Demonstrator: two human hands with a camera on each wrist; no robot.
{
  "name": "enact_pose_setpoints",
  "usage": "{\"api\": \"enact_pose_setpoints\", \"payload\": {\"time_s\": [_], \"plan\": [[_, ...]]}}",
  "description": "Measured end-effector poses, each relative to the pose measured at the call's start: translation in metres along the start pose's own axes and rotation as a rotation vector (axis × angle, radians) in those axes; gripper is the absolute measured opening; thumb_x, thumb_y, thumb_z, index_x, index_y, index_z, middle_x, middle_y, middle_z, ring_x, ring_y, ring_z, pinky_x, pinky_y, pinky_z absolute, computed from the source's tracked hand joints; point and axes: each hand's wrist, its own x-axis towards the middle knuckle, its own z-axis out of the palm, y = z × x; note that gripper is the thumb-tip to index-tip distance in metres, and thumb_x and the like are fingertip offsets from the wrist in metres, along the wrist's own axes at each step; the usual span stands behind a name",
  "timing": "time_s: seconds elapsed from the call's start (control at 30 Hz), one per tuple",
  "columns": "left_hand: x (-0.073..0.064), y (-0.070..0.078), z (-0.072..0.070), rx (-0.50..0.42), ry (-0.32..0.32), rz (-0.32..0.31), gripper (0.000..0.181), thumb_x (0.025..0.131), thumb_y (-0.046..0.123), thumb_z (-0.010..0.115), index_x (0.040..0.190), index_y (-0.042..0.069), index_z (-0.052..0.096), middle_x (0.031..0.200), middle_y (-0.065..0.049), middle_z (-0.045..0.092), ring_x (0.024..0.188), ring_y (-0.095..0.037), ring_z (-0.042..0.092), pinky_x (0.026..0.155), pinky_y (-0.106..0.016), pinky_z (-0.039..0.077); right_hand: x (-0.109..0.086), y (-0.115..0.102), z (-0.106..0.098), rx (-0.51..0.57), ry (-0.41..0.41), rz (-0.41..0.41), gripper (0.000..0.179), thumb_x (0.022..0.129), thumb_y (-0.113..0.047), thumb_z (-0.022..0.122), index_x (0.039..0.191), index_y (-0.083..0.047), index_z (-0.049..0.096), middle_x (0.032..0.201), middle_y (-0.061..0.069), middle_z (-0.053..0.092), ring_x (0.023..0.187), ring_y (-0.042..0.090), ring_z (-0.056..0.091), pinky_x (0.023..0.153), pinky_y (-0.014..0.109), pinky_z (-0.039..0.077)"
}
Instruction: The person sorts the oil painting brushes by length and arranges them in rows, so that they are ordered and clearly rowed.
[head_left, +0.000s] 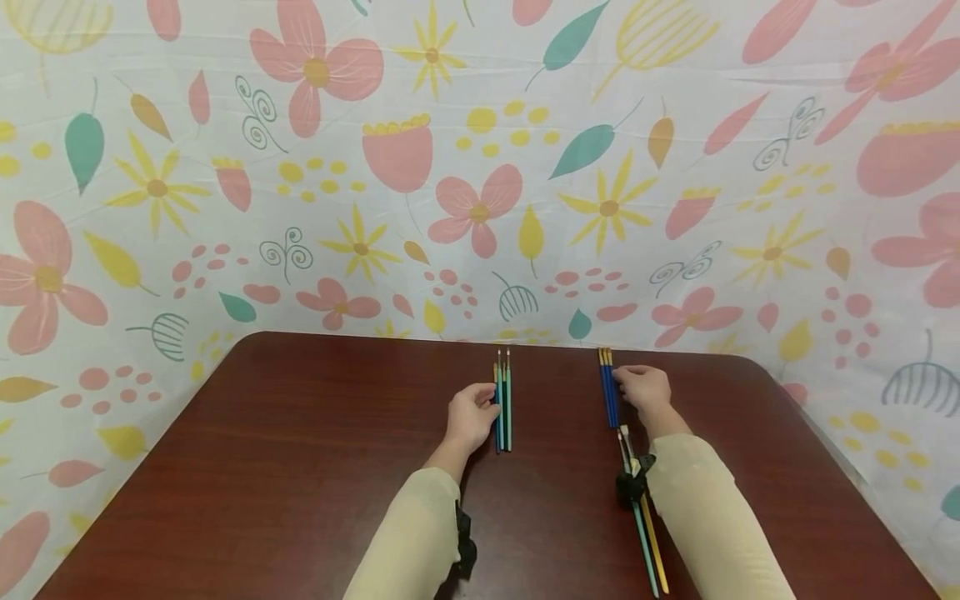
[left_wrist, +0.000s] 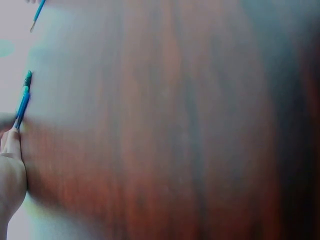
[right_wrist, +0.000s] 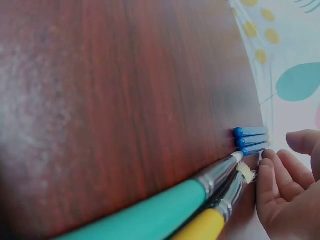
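Note:
In the head view, my left hand [head_left: 472,417] touches the left side of three slim paintbrushes [head_left: 509,408] lying side by side, the nearest one blue and the others teal. Its fingertips and thumb meet the blue handle [left_wrist: 22,107], which the left wrist view shows at its left edge. My right hand [head_left: 645,387] is at the right side of three blue paintbrushes [head_left: 608,392], thumb spread apart from the fingers. In the right wrist view the rounded blue handle ends [right_wrist: 240,142] line up beside those fingertips.
Beneath my right wrist lie a larger teal paintbrush [head_left: 643,533] and a yellow paintbrush [head_left: 657,542], their bristles toward the blue handles. The dark wooden table [head_left: 300,467] ends at a flower-patterned cloth [head_left: 480,275]. A black wrist camera [head_left: 632,485] overlaps the larger brushes.

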Motion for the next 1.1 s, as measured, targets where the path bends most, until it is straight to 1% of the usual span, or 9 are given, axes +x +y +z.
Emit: {"api": "enact_pose_setpoints", "payload": {"time_s": [0.17, 0.3, 0.47, 0.7, 0.83, 0.9, 1.03, 1.1], "plan": [[0.000, 0.000, 0.001, -0.001, -0.003, 0.003, 0.035, 0.090, 0.002, 0.060, 0.125, 0.003, 0.059, 0.126, -0.016, 0.060, 0.120, -0.030, 0.056, 0.099, -0.035, 0.051, -0.002, -0.001, -0.004, 0.012, -0.022, -0.004, 0.045, 0.096, -0.025, 0.050, 0.130, 0.003, 0.054, 0.125, 0.024, 0.058, 0.097, 0.024, 0.059, 0.071, 0.024, 0.055], [0.000, 0.001, 0.001, 0.005, -0.002, 0.007, 0.034, 0.090, 0.002, 0.060, 0.125, 0.003, 0.059, 0.126, -0.016, 0.060, 0.120, -0.029, 0.056, 0.099, -0.035, 0.051, -0.003, 0.000, -0.007, 0.036, -0.039, 0.013, 0.047, 0.095, -0.027, 0.050, 0.132, 0.003, 0.052, 0.128, 0.024, 0.056, 0.103, 0.025, 0.058, 0.076, 0.027, 0.057], [0.000, 0.001, 0.002, 0.010, 0.000, 0.009, 0.034, 0.090, 0.002, 0.060, 0.125, 0.002, 0.059, 0.126, -0.017, 0.060, 0.120, -0.030, 0.056, 0.099, -0.035, 0.051, -0.007, -0.001, -0.011, 0.053, -0.042, 0.028, 0.050, 0.096, -0.031, 0.050, 0.134, 0.000, 0.050, 0.130, 0.021, 0.055, 0.109, 0.026, 0.057, 0.080, 0.027, 0.057], [-0.001, -0.002, 0.002, 0.000, 0.002, -0.004, 0.034, 0.091, 0.003, 0.059, 0.125, 0.002, 0.059, 0.126, -0.016, 0.060, 0.121, -0.029, 0.056, 0.099, -0.037, 0.051, -0.019, -0.009, -0.009, 0.087, -0.068, -0.015, 0.051, 0.096, -0.033, 0.050, 0.133, 0.003, 0.050, 0.128, 0.024, 0.056, 0.106, 0.027, 0.060, 0.071, 0.022, 0.057], [-0.001, -0.003, 0.002, 0.002, 0.005, 0.004, 0.034, 0.090, 0.002, 0.060, 0.124, 0.002, 0.059, 0.125, -0.017, 0.060, 0.120, -0.030, 0.056, 0.099, -0.036, 0.051, -0.024, -0.013, -0.005, 0.095, -0.079, -0.036, 0.050, 0.097, -0.031, 0.049, 0.133, 0.003, 0.049, 0.126, 0.026, 0.056, 0.107, 0.029, 0.060, 0.070, 0.021, 0.056], [-0.002, -0.002, 0.002, 0.001, 0.008, 0.010, 0.033, 0.090, 0.001, 0.060, 0.124, 0.001, 0.059, 0.125, -0.017, 0.060, 0.120, -0.030, 0.057, 0.099, -0.036, 0.051, -0.026, -0.015, -0.003, 0.093, -0.087, -0.054, 0.050, 0.097, -0.031, 0.048, 0.133, 0.004, 0.049, 0.125, 0.026, 0.057, 0.102, 0.026, 0.062, 0.071, 0.022, 0.057], [-0.003, -0.001, 0.002, 0.003, 0.015, 0.019, 0.033, 0.090, 0.001, 0.060, 0.123, 0.000, 0.060, 0.124, -0.018, 0.061, 0.119, -0.030, 0.056, 0.098, -0.037, 0.051, -0.030, -0.019, 0.000, 0.093, -0.105, -0.083, 0.049, 0.097, -0.030, 0.049, 0.132, 0.003, 0.050, 0.120, 0.022, 0.061, 0.085, 0.009, 0.063, 0.071, 0.023, 0.057], [-0.003, 0.000, 0.002, 0.003, 0.014, 0.020, 0.033, 0.090, 0.001, 0.060, 0.123, 0.001, 0.060, 0.124, -0.018, 0.061, 0.120, -0.030, 0.056, 0.098, -0.037, 0.052, -0.032, -0.022, 0.003, 0.098, -0.114, -0.089, 0.048, 0.097, -0.030, 0.050, 0.131, 0.003, 0.051, 0.118, 0.019, 0.063, 0.081, 0.004, 0.062, 0.070, 0.022, 0.057]]}}
